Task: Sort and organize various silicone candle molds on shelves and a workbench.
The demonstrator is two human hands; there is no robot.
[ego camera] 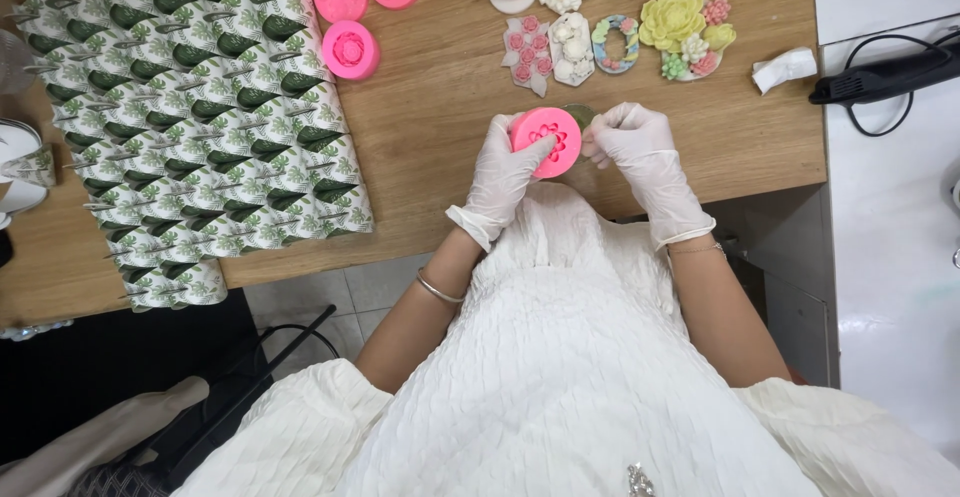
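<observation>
A round pink silicone mould (546, 140) with small flower cavities is held between both my gloved hands over the near edge of the wooden table (450, 87). My left hand (503, 172) cups its left side and underside. My right hand (637, 147) pinches its right rim with the fingertips. Both hands wear thin white gloves. Behind the mould a small greenish round thing peeks out, mostly hidden.
Several more pink moulds (350, 50) lie at the back left. Painted plaster flower pieces (672, 19) sit at the back. A stack of leaf-patterned paper bags (190, 107) covers the left. A white tissue (785, 67) and a black corded tool (880, 79) lie right.
</observation>
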